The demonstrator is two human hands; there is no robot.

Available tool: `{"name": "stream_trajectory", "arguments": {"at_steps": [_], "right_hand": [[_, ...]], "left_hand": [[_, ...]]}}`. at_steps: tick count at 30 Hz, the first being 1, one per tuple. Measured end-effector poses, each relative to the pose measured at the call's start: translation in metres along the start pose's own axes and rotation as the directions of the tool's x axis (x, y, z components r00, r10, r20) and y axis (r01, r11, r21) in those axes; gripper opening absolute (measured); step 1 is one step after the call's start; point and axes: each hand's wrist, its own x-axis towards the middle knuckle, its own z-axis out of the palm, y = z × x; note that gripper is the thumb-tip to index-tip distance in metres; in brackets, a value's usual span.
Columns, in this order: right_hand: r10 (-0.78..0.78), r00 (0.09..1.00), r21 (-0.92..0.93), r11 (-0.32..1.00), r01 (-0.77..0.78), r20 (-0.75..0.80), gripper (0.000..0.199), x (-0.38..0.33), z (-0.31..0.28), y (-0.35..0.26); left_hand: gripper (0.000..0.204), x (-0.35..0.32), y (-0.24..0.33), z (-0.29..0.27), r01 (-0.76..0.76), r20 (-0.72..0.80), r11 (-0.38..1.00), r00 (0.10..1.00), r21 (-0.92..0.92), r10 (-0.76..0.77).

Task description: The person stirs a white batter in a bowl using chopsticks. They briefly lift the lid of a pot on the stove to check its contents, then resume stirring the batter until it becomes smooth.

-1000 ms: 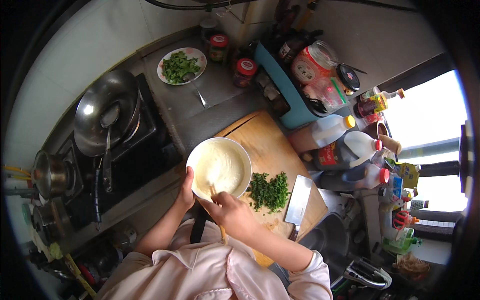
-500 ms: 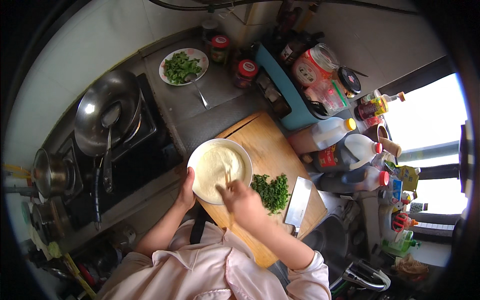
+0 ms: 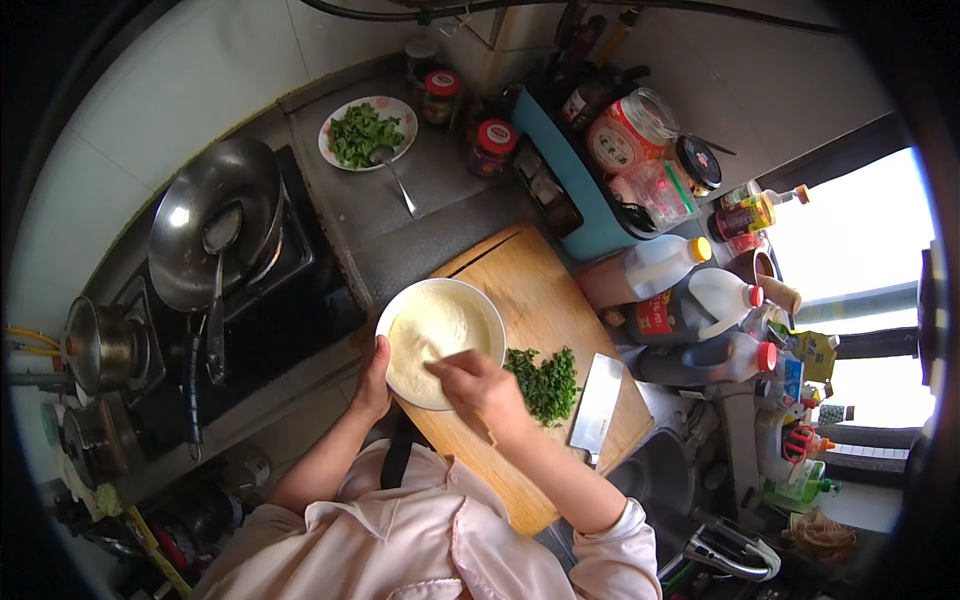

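Note:
A white bowl [image 3: 498, 352] of pale, creamy batter [image 3: 418, 325] sits at the left edge of the wooden cutting board [image 3: 540, 290]. My left hand [image 3: 374, 382] holds the bowl by its near left side, thumb up along the rim. Over the bowl's near right rim, my right hand [image 3: 482, 392] is closed around chopsticks [image 3: 486, 430], whose rear ends show below the fist. Their tips are hard to make out in the batter. Chopped green herbs [image 3: 545, 388] lie on the board right of my right hand, with a cleaver [image 3: 598, 405] beside them.
A wok [image 3: 180, 250] with a ladle [image 3: 221, 235] rests on the stove at left, near a lidded pot [image 3: 100, 345]. Behind is a plate [image 3: 405, 112] of greens with a spoon [image 3: 402, 185]. Large jugs [image 3: 655, 265] line the right, above a sink [image 3: 665, 475].
My right hand has shifted slightly in its stirring, with the chopsticks' rear ends swung to the right. Swirls in the batter differ. My left hand and the bowl stay nearly in place.

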Motion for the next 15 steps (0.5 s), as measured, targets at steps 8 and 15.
{"name": "stream_trajectory", "arguments": {"at_steps": [8,15], "right_hand": [[-0.027,0.992,-0.007,1.0,0.028,0.124,0.03,-0.003,0.002,-0.012],[-0.034,0.975,-0.13,0.99,0.063,0.218,0.032,-0.011,0.002,-0.032]], "left_hand": [[0.078,0.001,-0.005,-0.004,0.026,-0.009,0.999,1.0,-0.045,-0.027],[0.076,-0.001,-0.001,-0.001,-0.006,-0.005,1.0,1.0,-0.029,0.006]]}}
